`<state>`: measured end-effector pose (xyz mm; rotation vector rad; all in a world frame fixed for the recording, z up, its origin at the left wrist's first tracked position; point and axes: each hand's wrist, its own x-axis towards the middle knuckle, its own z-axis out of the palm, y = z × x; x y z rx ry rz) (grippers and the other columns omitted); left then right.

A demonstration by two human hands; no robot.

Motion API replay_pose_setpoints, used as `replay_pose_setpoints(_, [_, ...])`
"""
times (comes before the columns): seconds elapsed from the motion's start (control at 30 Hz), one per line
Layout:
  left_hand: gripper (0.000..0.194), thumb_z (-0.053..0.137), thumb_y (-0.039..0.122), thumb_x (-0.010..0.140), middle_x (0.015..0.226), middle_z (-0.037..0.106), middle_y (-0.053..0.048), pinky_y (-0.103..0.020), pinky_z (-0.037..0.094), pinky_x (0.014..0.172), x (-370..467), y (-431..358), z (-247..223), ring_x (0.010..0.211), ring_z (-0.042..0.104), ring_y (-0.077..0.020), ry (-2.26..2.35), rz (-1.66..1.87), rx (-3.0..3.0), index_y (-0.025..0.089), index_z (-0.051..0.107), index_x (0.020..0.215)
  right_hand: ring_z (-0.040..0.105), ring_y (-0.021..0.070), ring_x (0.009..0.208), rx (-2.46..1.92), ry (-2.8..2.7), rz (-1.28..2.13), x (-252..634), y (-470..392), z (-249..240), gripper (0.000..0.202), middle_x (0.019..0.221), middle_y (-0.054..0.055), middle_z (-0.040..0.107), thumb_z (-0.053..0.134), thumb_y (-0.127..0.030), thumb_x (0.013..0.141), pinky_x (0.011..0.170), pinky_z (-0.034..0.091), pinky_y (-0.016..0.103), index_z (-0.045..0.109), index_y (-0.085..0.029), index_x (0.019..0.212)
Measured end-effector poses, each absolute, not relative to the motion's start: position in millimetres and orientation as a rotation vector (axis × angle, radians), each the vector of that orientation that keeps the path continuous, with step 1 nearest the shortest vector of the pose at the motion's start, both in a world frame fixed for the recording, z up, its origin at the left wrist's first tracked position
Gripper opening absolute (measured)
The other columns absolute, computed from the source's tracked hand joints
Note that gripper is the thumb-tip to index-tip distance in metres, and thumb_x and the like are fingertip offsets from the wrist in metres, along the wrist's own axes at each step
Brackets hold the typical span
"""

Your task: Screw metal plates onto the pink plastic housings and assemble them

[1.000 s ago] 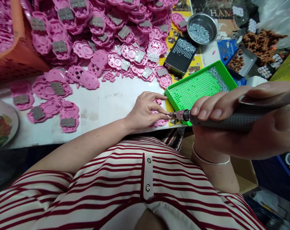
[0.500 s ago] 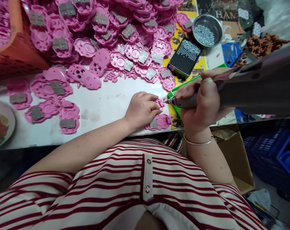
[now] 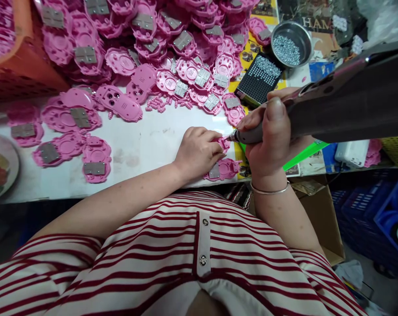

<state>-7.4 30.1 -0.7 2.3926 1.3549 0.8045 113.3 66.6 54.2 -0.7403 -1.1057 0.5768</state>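
Note:
My left hand (image 3: 200,150) rests on the white tabletop, its fingers pinching a small pink plastic part (image 3: 224,143). Wrapped around a dark grey power screwdriver (image 3: 317,115), my right hand (image 3: 271,131) holds it nearly level. The tool's metal tip meets the pink part by my left fingertips. Just below those fingers lies another pink shell with a metal plate (image 3: 227,169). Much of the held part is hidden by my fingers.
Pink shells (image 3: 120,61) are heaped at the back, beside an orange basket (image 3: 37,66). Behind my right hand are a black perforated tray (image 3: 256,85) and a metal bowl of screws (image 3: 309,44). A patterned bowl (image 3: 12,169) stands at far left.
The screwdriver and my right hand have shifted slightly left, and the tool's body has swung, uncovering a white box at right. My left hand keeps its hold on the part.

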Motion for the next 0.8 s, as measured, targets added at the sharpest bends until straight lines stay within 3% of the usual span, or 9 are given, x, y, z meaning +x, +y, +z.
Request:
replay_pose_setpoints(0.17, [0.013,0.07,0.038,0.087,0.113,0.073,0.001,-0.044,0.038,0.087,-7,31,-2,0.1,0.056,-0.0256,1.36,0.808,2.346,0.029,0.077,0.081,0.043,0.0071,0.039,-0.685,-1.195,0.627,119,62,50,0.011,0.053,-0.008,0.044,0.07,-0.037,0.084,0.04,0.042,0.024,0.068,-0.029,0.092])
replay_pose_setpoints(0.4, [0.011,0.076,0.043,0.081,0.109,0.074,0.002,-0.04,0.037,0.094,-8,35,1,0.104,0.058,-0.0223,1.49,1.015,2.106,0.032,0.079,0.079,0.043,0.0042,0.039,-0.61,-1.238,0.527,122,51,63,0.014,0.053,-0.01,0.038,0.062,-0.041,0.088,0.04,0.043,0.017,0.061,-0.027,0.089])
replay_pose_setpoints(0.8, [0.007,0.079,0.04,0.078,0.117,0.072,0.003,-0.04,0.035,0.1,-7,33,1,0.109,0.058,-0.0201,1.438,1.068,2.088,0.034,0.078,0.08,0.053,0.0052,0.05,-0.474,-1.161,0.799,130,32,83,0.014,0.061,-0.008,0.056,0.055,-0.028,0.087,0.049,0.052,0.019,0.065,-0.021,0.094])
